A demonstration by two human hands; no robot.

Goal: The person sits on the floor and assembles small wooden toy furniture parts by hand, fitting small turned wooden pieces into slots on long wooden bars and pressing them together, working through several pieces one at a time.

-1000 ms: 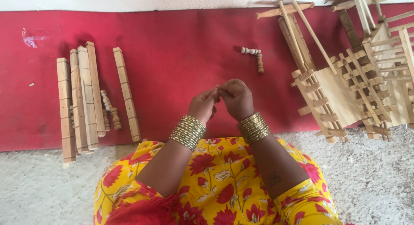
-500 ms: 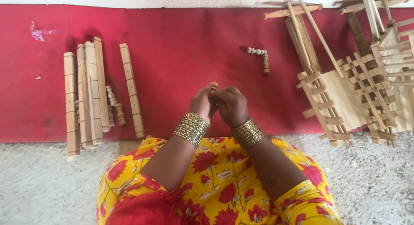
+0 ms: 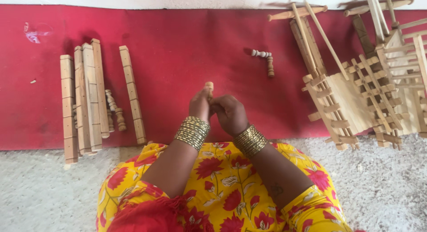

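Pinching a small turned pale-wood peg (image 3: 209,86) between both hands, your left hand (image 3: 199,106) and right hand (image 3: 229,114) meet over the red floor mat (image 3: 187,49), near its front edge. A loose pinch could drop the peg onto the mat. Notched wooden rails (image 3: 84,98) lie left; slatted wooden frames (image 3: 351,98) crowd the right.
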